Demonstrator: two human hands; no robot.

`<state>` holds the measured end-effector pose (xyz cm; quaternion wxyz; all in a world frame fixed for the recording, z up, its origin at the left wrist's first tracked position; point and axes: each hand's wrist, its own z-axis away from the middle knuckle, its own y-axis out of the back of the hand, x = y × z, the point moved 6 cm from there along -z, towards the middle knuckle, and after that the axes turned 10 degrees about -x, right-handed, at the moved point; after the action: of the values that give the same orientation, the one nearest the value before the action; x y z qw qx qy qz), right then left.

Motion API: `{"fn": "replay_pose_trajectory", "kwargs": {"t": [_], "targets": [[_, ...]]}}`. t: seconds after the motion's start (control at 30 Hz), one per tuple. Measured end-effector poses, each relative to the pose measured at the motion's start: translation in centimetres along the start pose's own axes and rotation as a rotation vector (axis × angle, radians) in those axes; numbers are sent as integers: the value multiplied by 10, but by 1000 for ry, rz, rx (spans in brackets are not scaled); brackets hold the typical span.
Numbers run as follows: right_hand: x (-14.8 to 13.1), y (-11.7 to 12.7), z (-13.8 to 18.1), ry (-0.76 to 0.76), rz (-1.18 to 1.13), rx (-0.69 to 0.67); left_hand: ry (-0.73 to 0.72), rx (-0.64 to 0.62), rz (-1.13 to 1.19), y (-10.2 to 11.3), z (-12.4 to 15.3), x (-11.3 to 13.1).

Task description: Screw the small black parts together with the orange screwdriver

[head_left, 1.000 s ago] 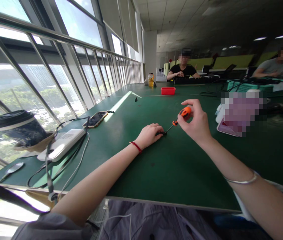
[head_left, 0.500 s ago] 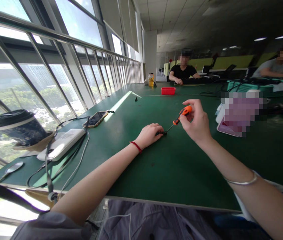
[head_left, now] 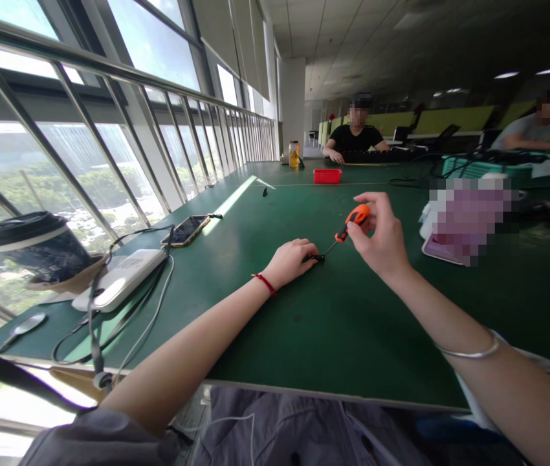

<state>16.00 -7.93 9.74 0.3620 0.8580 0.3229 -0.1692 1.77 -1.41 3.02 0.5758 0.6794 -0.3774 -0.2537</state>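
head view: two hands at a small black part [head_left: 318, 257] on the green worktop [head_left: 343, 323].
right hand [head_left: 380, 243] has its fingers closed round an orange screwdriver [head_left: 352, 221], whose tip slants down to the part. left hand [head_left: 288, 261] is curled, fingertips pinching that part against the worktop. well beyond both hands stands a red tray [head_left: 327, 175], contents hidden, and a jar [head_left: 293, 155] of yellow liquid. far left of the left hand is a lidded cup [head_left: 32, 249].

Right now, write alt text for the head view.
A right hand holds an orange-handled screwdriver, its tip at a small black part pinned by the left hand on a green table. A phone lies to the left.
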Motion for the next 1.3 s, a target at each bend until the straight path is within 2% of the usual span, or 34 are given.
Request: {"fn": "replay_pose_trajectory", "kwargs": {"t": [0.13, 0.3, 0.47, 0.67, 0.9, 1.0, 1.1, 1.23, 1.3], "targets": [[2, 1, 0, -71, 40, -10, -8, 4, 1, 0, 0, 0], [-3, -5, 0, 6, -18, -85, -10, 4, 4, 0, 0, -1], [-3, -4, 0, 83, -35, -45, -5, 6, -3, 0, 0, 0], [-3, -1, 1, 2, 36, -29, -1, -8, -23, 1, 0, 2], [-4, 1, 1, 51, 1, 13, -6, -2, -29, 0, 0, 1], [-3, 2, 1, 23, 29, 29, -2, -3, -35, 0, 0, 2], [-2, 1, 1, -18, 63, 15, -1, -2, -42, 0, 0, 2], [-4, -2, 1, 9, 40, -24, -3, -4, -43, 0, 0, 2], [-4, -1, 1, 28, 21, 0, 0, -8, -43, 0, 0, 2]]}}
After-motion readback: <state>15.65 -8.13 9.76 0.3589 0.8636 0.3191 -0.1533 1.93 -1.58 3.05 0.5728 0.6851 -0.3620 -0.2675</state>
